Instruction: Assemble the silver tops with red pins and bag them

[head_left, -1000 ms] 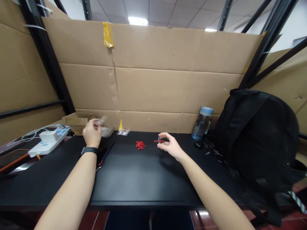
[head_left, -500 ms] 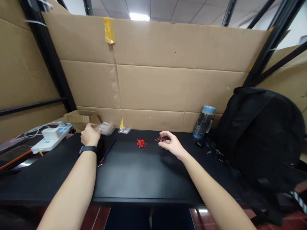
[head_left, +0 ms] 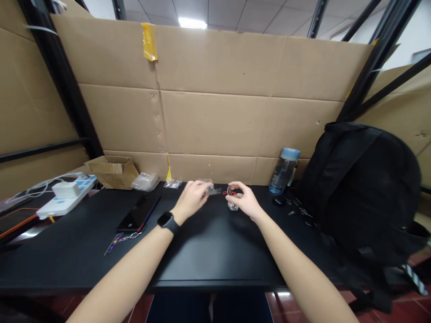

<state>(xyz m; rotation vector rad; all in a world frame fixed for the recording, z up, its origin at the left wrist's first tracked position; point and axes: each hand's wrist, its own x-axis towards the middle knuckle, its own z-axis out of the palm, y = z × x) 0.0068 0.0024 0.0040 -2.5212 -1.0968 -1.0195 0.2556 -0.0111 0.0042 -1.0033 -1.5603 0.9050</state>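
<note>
The left hand (head_left: 192, 197) has its grip closed thumb to fingertips on a small clear bag (head_left: 211, 188), which sticks out toward three o'clock. It is blurred, so whether its mouth is open cannot be told. Just beside it, the right hand (head_left: 245, 202) has a narrow grip, thumb and forefinger pinched on a red loop (head_left: 230, 193). A silvery part (head_left: 232, 205) sits below the fingers, just above the worktop (head_left: 208, 255) or touching it. Both pieces are in the air at the far middle of the worktop, nearly meeting.

The likeliest slip, as I judge it, is the little part escaping. Both holds are fingertip pinches on thin, slick things, and a limp bag gives nothing firm to push against. A dropped piece would be hard to spot on the black surface and could roll toward the far edge at twelve o'clock. It could also roll in among the clutter by the black backpack (head_left: 363, 188) at three o'clock.

A wide sweep of the right forearm could knock the water bottle (head_left: 284, 172) at two o'clock. The left elbow passes close to the phone (head_left: 136, 214) and the keychain (head_left: 117, 237) at eight o'clock. A heap of clear bags (head_left: 145, 181) and a cardboard box (head_left: 112, 170) lie well apart at ten o'clock.
</note>
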